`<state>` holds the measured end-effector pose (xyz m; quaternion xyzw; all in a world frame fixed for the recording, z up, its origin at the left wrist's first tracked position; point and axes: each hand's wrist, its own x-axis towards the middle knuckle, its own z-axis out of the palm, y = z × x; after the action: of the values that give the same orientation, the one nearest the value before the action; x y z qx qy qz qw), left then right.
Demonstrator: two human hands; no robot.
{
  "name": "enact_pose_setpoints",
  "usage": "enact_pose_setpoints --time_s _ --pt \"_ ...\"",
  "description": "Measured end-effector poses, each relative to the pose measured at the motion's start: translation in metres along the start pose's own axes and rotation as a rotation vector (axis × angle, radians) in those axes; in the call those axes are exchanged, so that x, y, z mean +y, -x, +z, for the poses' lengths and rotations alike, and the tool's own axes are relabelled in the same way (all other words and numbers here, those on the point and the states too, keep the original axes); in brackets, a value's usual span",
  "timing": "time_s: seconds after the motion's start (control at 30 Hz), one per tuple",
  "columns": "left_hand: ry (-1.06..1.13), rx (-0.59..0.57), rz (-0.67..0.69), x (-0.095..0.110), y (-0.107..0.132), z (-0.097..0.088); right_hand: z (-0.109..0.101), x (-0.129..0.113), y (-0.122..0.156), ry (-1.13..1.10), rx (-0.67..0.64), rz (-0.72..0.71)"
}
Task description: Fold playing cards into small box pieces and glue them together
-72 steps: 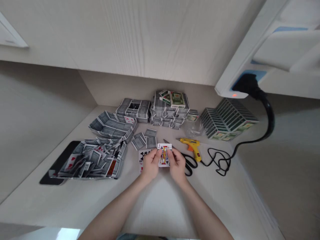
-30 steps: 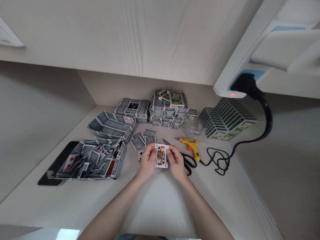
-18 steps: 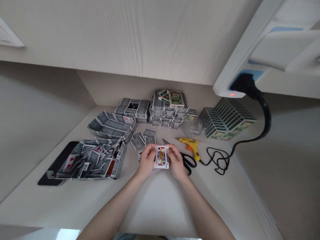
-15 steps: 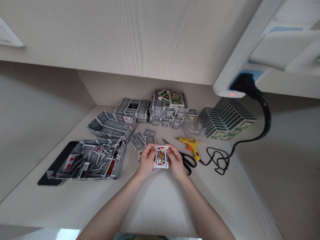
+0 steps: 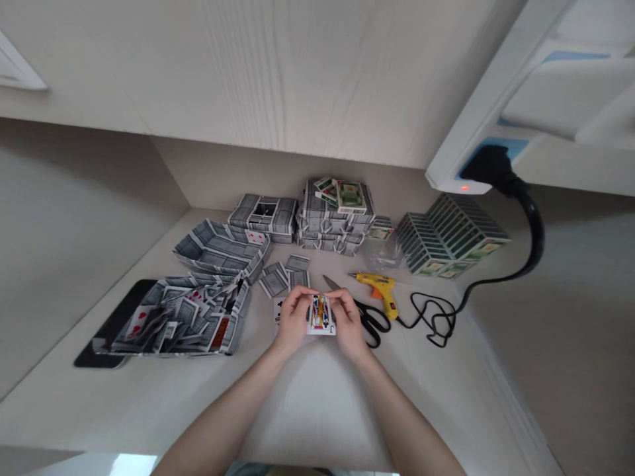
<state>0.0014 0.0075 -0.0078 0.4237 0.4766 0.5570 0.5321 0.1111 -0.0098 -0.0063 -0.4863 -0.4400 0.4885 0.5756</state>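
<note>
Pale wood-grain worktop [image 5: 317,403] spreads beneath everything. Rows of green card packs [image 5: 451,239] stand at two o'clock from the hands, and a grey tray [image 5: 241,318] heaped with loose cards sits at nine. At twelve, a stack of boxes [image 5: 333,228] faced with card backs rests near the rear wall, smaller packs on top. Black scissors [image 5: 370,309] lie at three o'clock, handles close beside the right hand, with a yellow glue gun [image 5: 380,284] between two and three.

Both hands are closed on one thing: the left hand [image 5: 292,322] and right hand [image 5: 348,324] pinch opposite sides of a jack of clubs [image 5: 321,317], index fingertips near its top edge. It is held face up in the middle, above the worktop; whether another card lies behind it, I cannot tell.

Uneven finger pressure could crease the card askew, and a loosened pinch could let it slip. A rightward swing of the right hand might knock the scissors or the glue gun, whose nozzle could burn if hot.
</note>
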Motion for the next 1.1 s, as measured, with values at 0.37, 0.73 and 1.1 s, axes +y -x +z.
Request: enact_pose_setpoints --time_s 0.37,0.73,1.1 --pt "0.015 -0.012 -0.049 0.006 0.0 0.0 -0.004 0.0 0.0 -0.231 -0.033 0.099" --pt "-0.174 -0.115 0.105 0.014 0.001 -0.008 -0.003 -0.001 -0.007 -0.214 -0.148 0.429" --pt "-0.256 -0.147 0.158 0.014 -0.005 -0.013 -0.013 -0.006 -0.007 0.054 -0.284 0.229"
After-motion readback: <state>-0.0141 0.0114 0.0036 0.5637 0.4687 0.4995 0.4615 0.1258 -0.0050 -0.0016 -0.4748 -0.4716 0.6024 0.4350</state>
